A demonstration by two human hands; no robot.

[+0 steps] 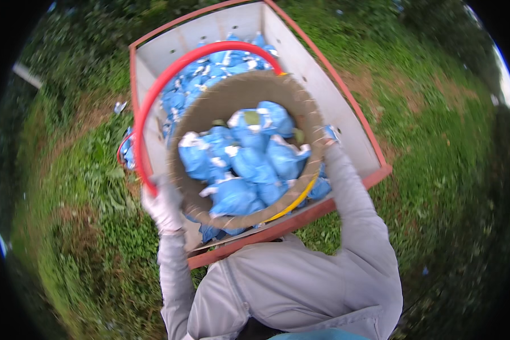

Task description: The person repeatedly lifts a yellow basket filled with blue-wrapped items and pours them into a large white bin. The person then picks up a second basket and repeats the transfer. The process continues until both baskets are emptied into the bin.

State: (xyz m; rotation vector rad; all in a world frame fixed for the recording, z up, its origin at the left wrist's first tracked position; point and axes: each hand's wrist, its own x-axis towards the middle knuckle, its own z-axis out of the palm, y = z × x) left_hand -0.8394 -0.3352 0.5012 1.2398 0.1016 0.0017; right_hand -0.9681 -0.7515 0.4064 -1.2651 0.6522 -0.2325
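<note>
A round fabric-lined basket (248, 85) with stitched edging is held over the near end of a large box. Several blue bags (250, 165) with white crumpled tops lie in it, and a few green leaves (251, 117) rest among them. My left hand (163, 206), in a pale glove and blurred, grips the basket's left side by the lower end of its red arched handle (153, 89). On the opposite side my right hand (330, 135) holds the rim; its fingers are mostly hidden. A yellow band (297, 199) runs along the basket's near right edge.
The white-walled box (327, 85) has a red frame (289, 227) and holds many more blue bags (195, 76). Left of it, another red-handled container (126, 146) with blue bags is partly hidden. Grass (429, 170) and dense leafy shrubs (89, 38) surround the box.
</note>
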